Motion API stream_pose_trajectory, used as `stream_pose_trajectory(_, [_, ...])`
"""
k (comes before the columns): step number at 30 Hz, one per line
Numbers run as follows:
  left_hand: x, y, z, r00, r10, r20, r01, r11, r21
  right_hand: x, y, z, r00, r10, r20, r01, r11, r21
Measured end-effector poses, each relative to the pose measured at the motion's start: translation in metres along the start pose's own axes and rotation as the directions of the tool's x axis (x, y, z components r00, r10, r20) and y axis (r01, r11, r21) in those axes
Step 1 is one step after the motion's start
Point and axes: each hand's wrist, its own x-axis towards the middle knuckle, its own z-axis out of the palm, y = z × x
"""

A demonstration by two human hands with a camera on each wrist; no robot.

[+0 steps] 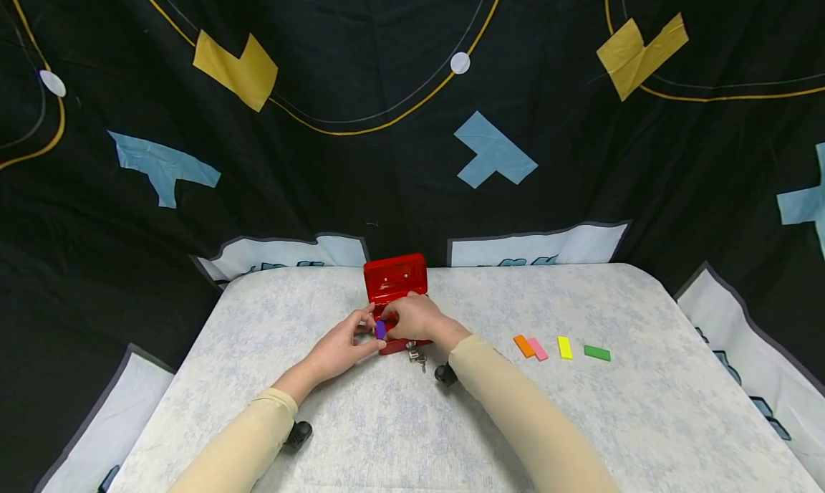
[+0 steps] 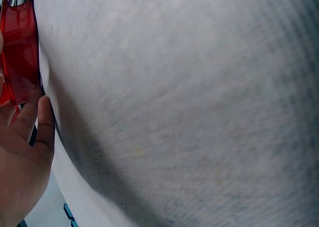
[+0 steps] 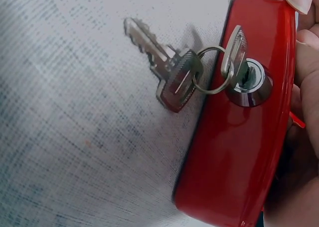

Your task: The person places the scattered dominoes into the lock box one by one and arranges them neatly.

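A red metal box [image 1: 394,276] stands with its lid raised, a lock with keys [image 1: 413,351] at its front. My left hand [image 1: 340,346] holds the box's left front corner, thumb at the front rim; the left wrist view shows its fingers [image 2: 46,122] against the box wall [image 2: 21,62]. Over the opening, my right hand [image 1: 417,317] reaches in from the right and pinches a purple block [image 1: 380,329] near the left side. In the right wrist view, one key sits in the lock [image 3: 251,77] and another key [image 3: 174,82] hangs from the ring. The box's inside is mostly hidden.
Right of the box, orange [image 1: 524,346], pink [image 1: 538,349], yellow [image 1: 564,347] and green [image 1: 597,352] blocks lie on the pale patterned tabletop [image 1: 361,436]. Behind the table hangs a black cloth [image 1: 387,185] with printed shapes.
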Motion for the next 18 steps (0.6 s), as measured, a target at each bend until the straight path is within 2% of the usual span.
stream_pose_trajectory(9, [0.0008,0.0002,0.0003,1.000,0.001,0.001,-0.001,1.000,0.005,0.0002,0.0009,0.0008,1.000,-0.005,-0.004,0.005,1.000,-0.016])
stream_pose_trajectory(18, [-0.0008,0.0002,-0.0001,1.000,-0.001,0.000,0.001,1.000,0.008,-0.0008,0.0011,-0.0009,1.000,-0.012,-0.015,0.012,1.000,0.007])
